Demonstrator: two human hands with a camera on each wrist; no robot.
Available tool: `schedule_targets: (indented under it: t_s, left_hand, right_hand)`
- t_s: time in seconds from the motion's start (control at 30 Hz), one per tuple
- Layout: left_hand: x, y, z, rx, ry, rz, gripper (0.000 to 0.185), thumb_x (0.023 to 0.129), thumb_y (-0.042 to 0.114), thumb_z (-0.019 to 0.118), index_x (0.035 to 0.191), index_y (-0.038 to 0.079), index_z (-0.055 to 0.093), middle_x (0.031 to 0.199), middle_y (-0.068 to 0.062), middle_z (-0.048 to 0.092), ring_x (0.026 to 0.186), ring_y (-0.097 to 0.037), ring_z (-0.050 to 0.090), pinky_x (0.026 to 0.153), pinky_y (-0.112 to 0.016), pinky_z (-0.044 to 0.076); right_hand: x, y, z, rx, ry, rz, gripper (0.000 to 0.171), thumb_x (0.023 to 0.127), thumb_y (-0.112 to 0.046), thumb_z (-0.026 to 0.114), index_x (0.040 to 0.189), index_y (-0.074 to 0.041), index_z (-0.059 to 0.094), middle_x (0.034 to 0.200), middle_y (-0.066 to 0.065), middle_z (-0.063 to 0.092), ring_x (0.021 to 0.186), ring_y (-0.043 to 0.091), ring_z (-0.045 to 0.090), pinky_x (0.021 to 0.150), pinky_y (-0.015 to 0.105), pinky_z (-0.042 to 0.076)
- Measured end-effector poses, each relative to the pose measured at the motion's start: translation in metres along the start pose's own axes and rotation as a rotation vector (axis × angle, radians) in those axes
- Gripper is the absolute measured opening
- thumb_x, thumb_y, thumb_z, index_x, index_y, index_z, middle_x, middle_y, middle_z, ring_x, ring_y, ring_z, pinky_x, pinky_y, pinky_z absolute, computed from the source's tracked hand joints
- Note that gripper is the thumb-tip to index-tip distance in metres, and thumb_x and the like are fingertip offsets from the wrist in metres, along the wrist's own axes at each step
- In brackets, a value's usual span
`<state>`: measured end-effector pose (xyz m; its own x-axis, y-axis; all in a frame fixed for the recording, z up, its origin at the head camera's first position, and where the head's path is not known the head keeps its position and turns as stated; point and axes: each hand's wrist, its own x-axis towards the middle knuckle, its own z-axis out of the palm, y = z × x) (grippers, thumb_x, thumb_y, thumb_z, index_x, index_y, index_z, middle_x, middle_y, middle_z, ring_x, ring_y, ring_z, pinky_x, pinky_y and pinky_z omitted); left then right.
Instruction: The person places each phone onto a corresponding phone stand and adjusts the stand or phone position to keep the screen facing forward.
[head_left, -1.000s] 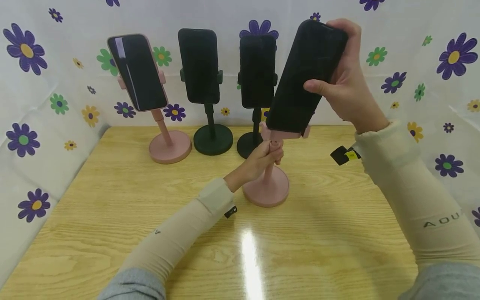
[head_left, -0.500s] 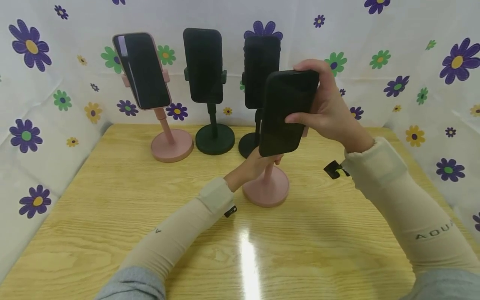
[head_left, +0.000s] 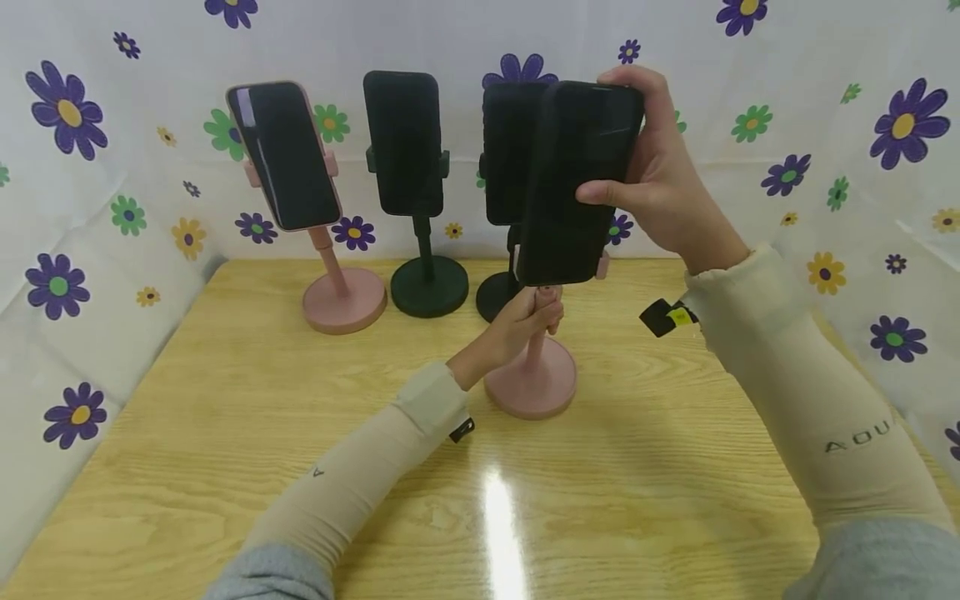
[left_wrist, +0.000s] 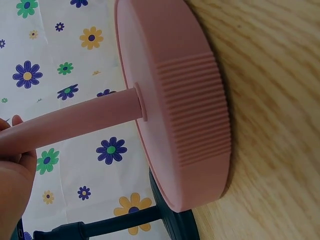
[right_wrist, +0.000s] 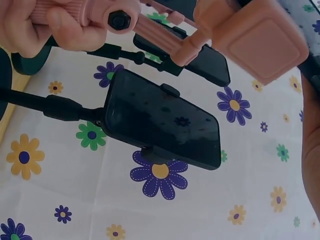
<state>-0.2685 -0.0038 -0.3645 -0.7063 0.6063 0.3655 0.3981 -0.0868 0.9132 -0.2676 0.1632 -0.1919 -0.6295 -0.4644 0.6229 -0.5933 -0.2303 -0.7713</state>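
Note:
A pink phone stand (head_left: 532, 387) rests on the table, and my left hand (head_left: 517, 325) grips its post below the holder. The left wrist view shows fingers curled around that post, above the ribbed round base (left_wrist: 195, 110). My right hand (head_left: 663, 183) holds a black phone (head_left: 573, 225) by its upper right side, thumb on the screen and fingers behind. The phone stands nearly upright in front of the holder and hides most of it in the head view. From behind, the right wrist view shows the pink holder (right_wrist: 257, 45) and a dark bolt (right_wrist: 119, 20) under it.
Behind stand a pink stand (head_left: 341, 300), a dark green stand (head_left: 429, 287) and a black stand (head_left: 495, 296), each bearing a phone. The held phone overlaps the black stand's phone (head_left: 510, 150). A flowered cloth (head_left: 165, 175) hangs around the wooden table (head_left: 300, 392).
The held phone swung from a rightward tilt to nearly upright. It dipped toward me half a second ago, then rose again with the right hand. The left hand stayed on the post.

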Motion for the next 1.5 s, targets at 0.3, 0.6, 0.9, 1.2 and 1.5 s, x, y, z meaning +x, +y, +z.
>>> schedule_targets:
  t_s: [0.3, 0.6, 0.9, 1.2, 1.5]
  left_hand:
    - [-0.003, 0.004, 0.001, 0.001, 0.037, -0.041, 0.008, 0.099, -0.003, 0.036, 0.093, 0.002, 0.038, 0.071, -0.003, 0.039, 0.069, -0.015, 0.041, 0.069, -0.032, 0.039]
    - [-0.009, 0.001, -0.002, 0.022, 0.090, -0.082, 0.004, 0.100, 0.005, 0.038, 0.099, 0.002, 0.039, 0.078, -0.002, 0.043, 0.075, -0.013, 0.045, 0.075, -0.034, 0.043]
    - [-0.010, 0.001, 0.003, -0.014, 0.120, -0.061, 0.004, 0.100, 0.002, 0.038, 0.099, -0.001, 0.038, 0.078, -0.002, 0.042, 0.074, -0.013, 0.042, 0.071, -0.023, 0.038]
    - [-0.010, -0.001, 0.005, -0.063, 0.133, -0.049, 0.003, 0.100, 0.002, 0.038, 0.098, 0.000, 0.037, 0.075, -0.003, 0.041, 0.073, -0.015, 0.040, 0.069, -0.027, 0.035]
    - [-0.007, -0.001, 0.007, -0.113, 0.124, -0.025, 0.023, 0.100, 0.017, 0.042, 0.114, -0.001, 0.036, 0.076, 0.000, 0.039, 0.072, -0.010, 0.039, 0.070, -0.026, 0.036]
  right_hand:
    - [-0.002, -0.002, 0.000, -0.037, 0.009, -0.011, 0.072, 0.073, 0.011, 0.072, 0.128, -0.017, 0.035, 0.120, 0.010, 0.048, 0.105, 0.030, 0.055, 0.085, 0.032, 0.054]
    - [-0.002, -0.002, 0.002, -0.027, 0.004, 0.007, 0.071, 0.072, 0.012, 0.072, 0.126, -0.016, 0.036, 0.118, 0.009, 0.050, 0.104, 0.029, 0.057, 0.084, 0.032, 0.055]
    - [-0.006, -0.005, 0.000, -0.032, 0.001, 0.021, 0.071, 0.071, 0.013, 0.072, 0.125, -0.016, 0.036, 0.119, 0.009, 0.049, 0.104, 0.029, 0.057, 0.084, 0.032, 0.055]
    - [-0.008, -0.007, -0.005, -0.058, 0.002, 0.036, 0.071, 0.071, 0.015, 0.071, 0.125, -0.014, 0.037, 0.120, 0.009, 0.048, 0.103, 0.026, 0.059, 0.084, 0.030, 0.054]
    - [-0.010, -0.006, 0.000, -0.055, 0.070, 0.002, 0.072, 0.072, 0.007, 0.074, 0.129, -0.013, 0.036, 0.119, 0.011, 0.052, 0.103, 0.026, 0.063, 0.084, 0.030, 0.054]
